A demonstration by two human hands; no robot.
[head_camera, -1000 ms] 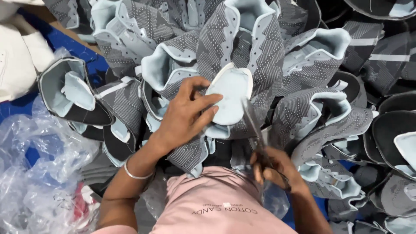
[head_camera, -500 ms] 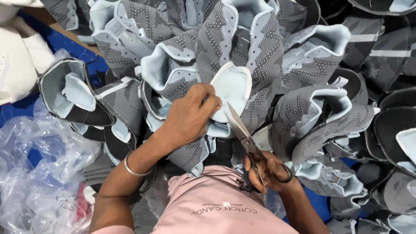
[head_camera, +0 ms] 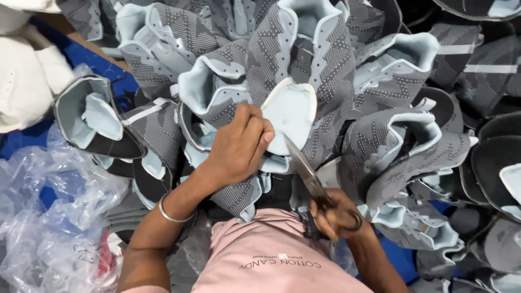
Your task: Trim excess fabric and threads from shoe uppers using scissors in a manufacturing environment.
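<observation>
Grey upper (head_camera: 282, 81): pinned under the left hand (head_camera: 239, 146), fingers (head_camera: 255, 127) pressing its pale tongue (head_camera: 290, 116), centre of view.
Right hand (head_camera: 331, 214): clenched through the handles of the scissors (head_camera: 306, 173), blades aimed at 11 o'clock, tip at the tongue's lower edge.
Risk: left thumb lies just beside the blades and could be nicked; a slip could cut into the knit.
Around: more uppers (head_camera: 401, 141) from 9 to 4 o'clock, plastic bags (head_camera: 49, 217) at 8.

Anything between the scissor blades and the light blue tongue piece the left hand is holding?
Nothing visible. The scissors in the right hand already have their tips at the lower edge of the light blue tongue, which the left hand grips beside them.
</observation>
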